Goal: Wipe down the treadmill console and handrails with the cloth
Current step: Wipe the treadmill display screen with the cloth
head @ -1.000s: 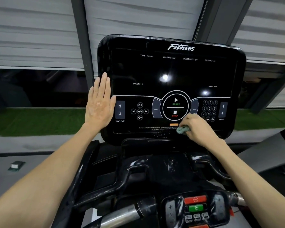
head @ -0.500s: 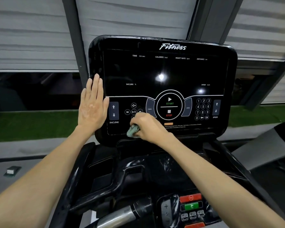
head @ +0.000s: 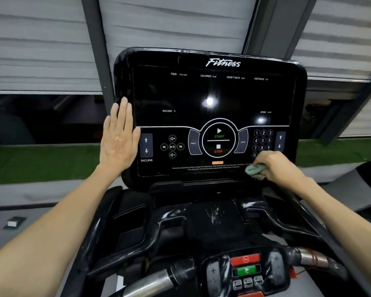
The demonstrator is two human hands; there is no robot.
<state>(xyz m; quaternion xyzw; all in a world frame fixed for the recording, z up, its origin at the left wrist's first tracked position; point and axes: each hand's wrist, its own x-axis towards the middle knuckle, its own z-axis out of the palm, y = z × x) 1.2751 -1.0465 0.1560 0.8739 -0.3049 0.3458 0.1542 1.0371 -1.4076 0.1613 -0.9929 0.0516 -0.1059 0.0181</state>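
Observation:
The black treadmill console (head: 210, 93) stands upright in front of me, its glossy panel marked with START, STOP, a keypad and arrow keys. My left hand (head: 119, 140) lies flat and open against the console's left edge, fingers pointing up. My right hand (head: 274, 166) is closed around a bunched pale green cloth (head: 254, 169), which presses on the panel's lower right, just under the number keypad. It hides the keypad's bottom row. Black handrails (head: 156, 230) with chrome grips (head: 150, 284) curve below the console.
A small control pod (head: 246, 271) with red and green buttons sits at the bottom centre between the chrome grips. Grey shutters and a dark pillar (head: 96, 48) stand behind the console. A green turf strip (head: 39, 166) runs behind it, and a small box (head: 14, 222) lies on the grey floor at left.
My right hand swept the cloth left along the panel's bottom strip to under the media buttons, then back right to under the keypad. My left hand stayed flat on the console's left edge.

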